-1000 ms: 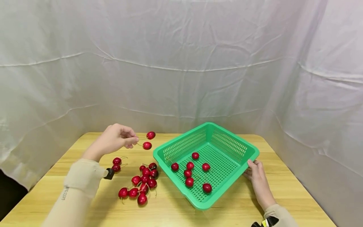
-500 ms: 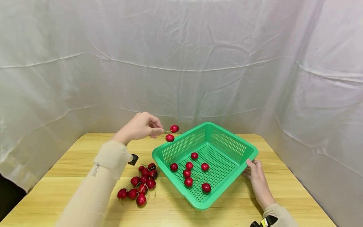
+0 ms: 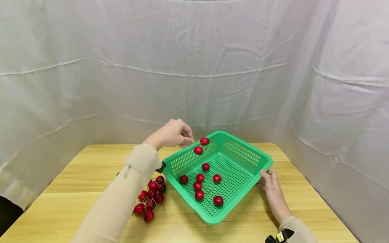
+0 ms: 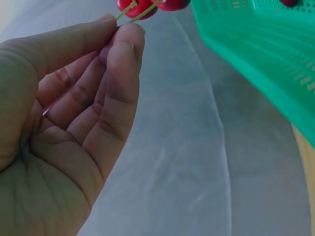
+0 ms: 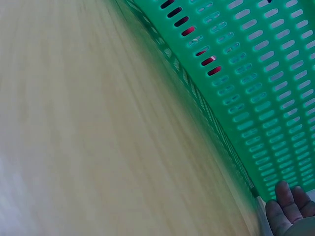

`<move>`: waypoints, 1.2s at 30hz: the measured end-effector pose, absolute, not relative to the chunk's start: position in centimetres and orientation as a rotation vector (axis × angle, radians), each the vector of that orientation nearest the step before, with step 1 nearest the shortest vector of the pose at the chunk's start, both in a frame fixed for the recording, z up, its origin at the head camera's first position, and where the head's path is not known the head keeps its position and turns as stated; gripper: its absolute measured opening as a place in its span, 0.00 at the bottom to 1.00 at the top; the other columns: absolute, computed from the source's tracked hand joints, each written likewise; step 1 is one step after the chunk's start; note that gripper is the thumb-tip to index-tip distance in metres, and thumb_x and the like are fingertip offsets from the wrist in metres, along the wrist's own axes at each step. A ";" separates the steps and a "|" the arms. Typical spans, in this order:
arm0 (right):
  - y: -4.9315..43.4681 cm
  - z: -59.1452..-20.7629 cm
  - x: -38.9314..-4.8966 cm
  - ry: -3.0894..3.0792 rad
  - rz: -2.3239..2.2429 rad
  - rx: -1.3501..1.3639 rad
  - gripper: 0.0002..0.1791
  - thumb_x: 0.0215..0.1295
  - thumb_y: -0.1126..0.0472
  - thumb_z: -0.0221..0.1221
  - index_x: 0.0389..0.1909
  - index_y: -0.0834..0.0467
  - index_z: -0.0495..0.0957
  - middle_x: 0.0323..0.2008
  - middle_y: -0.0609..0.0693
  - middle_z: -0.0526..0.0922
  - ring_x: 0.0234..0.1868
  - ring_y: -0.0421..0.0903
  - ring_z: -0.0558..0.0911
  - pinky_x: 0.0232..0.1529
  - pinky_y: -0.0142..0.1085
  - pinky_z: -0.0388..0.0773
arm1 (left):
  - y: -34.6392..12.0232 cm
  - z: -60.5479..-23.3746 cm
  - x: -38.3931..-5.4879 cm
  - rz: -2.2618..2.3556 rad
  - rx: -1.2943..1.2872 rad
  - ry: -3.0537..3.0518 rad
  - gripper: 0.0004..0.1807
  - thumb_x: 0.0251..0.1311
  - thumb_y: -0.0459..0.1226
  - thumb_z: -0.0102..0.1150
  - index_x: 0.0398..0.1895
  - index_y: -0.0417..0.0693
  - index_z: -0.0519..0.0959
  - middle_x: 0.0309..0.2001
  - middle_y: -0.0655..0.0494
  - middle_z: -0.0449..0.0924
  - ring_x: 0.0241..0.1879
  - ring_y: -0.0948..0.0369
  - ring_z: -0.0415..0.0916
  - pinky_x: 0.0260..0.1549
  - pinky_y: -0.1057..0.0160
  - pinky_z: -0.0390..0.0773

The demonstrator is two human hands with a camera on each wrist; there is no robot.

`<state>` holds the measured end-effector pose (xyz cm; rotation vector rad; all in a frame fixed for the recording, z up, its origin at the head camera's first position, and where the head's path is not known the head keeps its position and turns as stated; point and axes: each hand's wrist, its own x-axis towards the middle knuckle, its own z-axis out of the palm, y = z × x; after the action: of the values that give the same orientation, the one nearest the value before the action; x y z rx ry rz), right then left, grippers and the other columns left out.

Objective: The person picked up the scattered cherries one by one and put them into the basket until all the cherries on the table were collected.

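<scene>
My left hand (image 3: 173, 133) pinches the thin green stems (image 4: 143, 14) of two red cherries (image 3: 198, 150) between thumb and fingertips. In the head view these cherries overlap the back left wall of a green plastic basket (image 3: 243, 153). On the basket's slotted floor lie several more cherries (image 3: 200, 178), spread apart. My right hand (image 3: 273, 192) holds the basket's right side, thumb at the rim and fingers below it. The right wrist view shows its fingers (image 5: 287, 199) against the slotted outer wall.
A pile of cherries (image 3: 152, 194) with stems lies on the wooden table (image 3: 100, 165) left of the basket, partly hidden behind my left forearm. White cloth (image 3: 194, 84) hangs behind the table and along its sides.
My left hand has moved right with the pair of cherries, from over the table to the basket's back left rim. The right hand stays at the basket.
</scene>
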<state>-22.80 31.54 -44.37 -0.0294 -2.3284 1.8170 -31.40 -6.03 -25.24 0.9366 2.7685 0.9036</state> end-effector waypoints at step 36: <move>30.5 -44.3 -23.3 -2.286 1.836 -0.028 0.28 0.89 0.43 0.38 0.69 0.64 0.57 0.61 0.59 0.71 0.49 0.34 0.82 0.55 0.26 0.81 | 2.7 -28.4 -32.5 0.519 1.027 2.660 0.08 0.68 0.31 0.70 0.30 0.41 0.91 0.29 0.49 0.90 0.30 0.54 0.89 0.33 0.66 0.86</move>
<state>-23.27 30.46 -44.28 -0.0280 -2.2864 1.8355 -32.52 2.73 -28.37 1.0267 2.6605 0.5193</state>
